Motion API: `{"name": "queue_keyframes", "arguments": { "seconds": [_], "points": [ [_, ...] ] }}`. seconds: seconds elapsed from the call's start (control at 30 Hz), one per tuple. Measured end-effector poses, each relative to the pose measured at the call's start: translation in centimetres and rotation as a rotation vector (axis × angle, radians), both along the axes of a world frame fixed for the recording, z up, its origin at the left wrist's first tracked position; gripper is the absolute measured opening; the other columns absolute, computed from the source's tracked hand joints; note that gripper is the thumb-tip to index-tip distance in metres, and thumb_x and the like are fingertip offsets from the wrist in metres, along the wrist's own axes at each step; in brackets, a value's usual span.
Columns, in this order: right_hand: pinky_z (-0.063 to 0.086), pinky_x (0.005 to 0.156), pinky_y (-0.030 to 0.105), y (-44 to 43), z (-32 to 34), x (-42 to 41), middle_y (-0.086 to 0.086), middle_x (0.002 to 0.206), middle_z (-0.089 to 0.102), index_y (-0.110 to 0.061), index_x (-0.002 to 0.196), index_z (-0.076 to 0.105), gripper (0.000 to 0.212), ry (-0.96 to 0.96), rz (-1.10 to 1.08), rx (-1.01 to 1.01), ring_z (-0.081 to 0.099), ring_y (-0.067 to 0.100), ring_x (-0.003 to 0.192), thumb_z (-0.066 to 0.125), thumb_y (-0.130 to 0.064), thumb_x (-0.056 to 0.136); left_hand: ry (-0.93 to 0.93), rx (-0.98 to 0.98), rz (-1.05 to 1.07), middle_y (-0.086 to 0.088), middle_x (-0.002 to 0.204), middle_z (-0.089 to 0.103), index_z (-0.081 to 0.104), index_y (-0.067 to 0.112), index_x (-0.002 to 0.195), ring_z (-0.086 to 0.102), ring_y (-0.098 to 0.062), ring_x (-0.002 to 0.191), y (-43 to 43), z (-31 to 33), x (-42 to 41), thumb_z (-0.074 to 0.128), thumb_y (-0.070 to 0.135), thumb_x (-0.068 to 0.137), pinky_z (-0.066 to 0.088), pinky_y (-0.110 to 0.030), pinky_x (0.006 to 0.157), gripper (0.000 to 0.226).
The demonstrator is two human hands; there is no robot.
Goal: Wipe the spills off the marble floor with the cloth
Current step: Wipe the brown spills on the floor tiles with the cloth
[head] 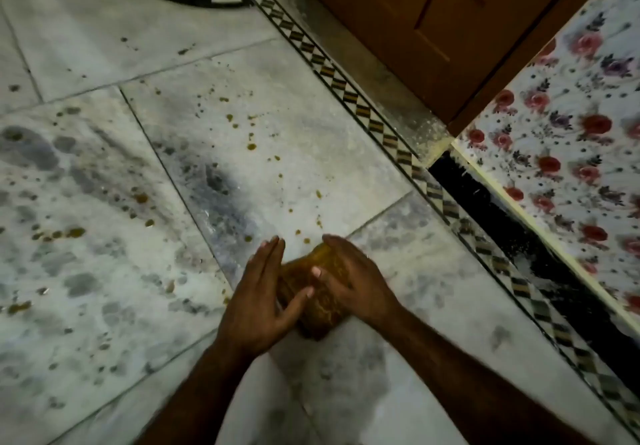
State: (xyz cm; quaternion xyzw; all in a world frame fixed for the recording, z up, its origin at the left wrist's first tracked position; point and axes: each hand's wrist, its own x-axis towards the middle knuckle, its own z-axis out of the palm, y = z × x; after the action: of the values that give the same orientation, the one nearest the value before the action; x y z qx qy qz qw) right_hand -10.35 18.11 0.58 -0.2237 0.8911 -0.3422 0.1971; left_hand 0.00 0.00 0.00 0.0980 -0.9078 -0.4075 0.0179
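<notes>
Cloth [323, 313], brownish-yellow and bunched, sits on the marble floor [104, 46] near centre, between both hands. Left hand [258, 301]: fingers straight and pressed together along the cloth's left side, thumb reaching across its top. Right hand [349, 278]: fingers curved over the cloth's far right end, thumb resting on top. Brown spills [251, 147] dot the slabs beyond and to the left. Patterned inlay border [363, 109] runs along the right.

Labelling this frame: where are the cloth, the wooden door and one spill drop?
cloth [323, 309], head view, its exposed lower middle
wooden door [398, 29], head view, flat panel face
spill drop [251, 147], head view, centre of drop
</notes>
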Motion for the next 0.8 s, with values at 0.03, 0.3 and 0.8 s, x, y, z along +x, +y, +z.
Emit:
{"name": "queue_keyframes", "arguments": {
  "seconds": [0.03, 0.3, 0.8],
  "points": [
    [0.019, 0.117, 0.014, 0.0, -0.3, 0.3, -0.003, 0.161, 0.04, -0.027, 0.155, 0.038, 0.066, 0.011, -0.014, 0.003, 0.033, 0.007, 0.146, 0.056, -0.055, 0.098, 0.01, -0.016, -0.012, 0.002, 0.167, 0.02, 0.022, 0.021, 0.16, 0.012, -0.012, 0.155, 0.0, -0.4, 0.0, 0.044, 0.072, 0.088, 0.02, -0.036, 0.124, 0.091],
    [0.008, 0.127, 0.034, -1.6, -6.8, 3.0, 0.006, 0.168, 0.018, -0.018, 0.158, 0.032, 0.07, 0.304, 0.115, 0.344, 0.014, 0.027, 0.158, 0.02, -0.06, 0.104, 0.072, -0.343, -0.118, -0.009, 0.169, 0.011, 0.018, 0.009, 0.16, 0.0, -0.02, 0.157, -0.5, -3.2, -1.0, 0.04, 0.054, 0.096, 0.002, -0.036, 0.126, 0.081],
    [0.017, 0.122, 0.053, -2.4, -9.3, 4.4, 0.02, 0.168, 0.02, -0.012, 0.162, 0.023, 0.094, 0.489, 0.144, 0.546, 0.013, 0.036, 0.157, 0.051, -0.057, 0.084, 0.032, -0.477, -0.076, -0.015, 0.166, 0.022, 0.029, 0.003, 0.156, 0.016, -0.026, 0.155, 1.7, -6.6, -2.4, 0.025, 0.06, 0.103, 0.013, -0.042, 0.125, 0.078]
  ]
}}
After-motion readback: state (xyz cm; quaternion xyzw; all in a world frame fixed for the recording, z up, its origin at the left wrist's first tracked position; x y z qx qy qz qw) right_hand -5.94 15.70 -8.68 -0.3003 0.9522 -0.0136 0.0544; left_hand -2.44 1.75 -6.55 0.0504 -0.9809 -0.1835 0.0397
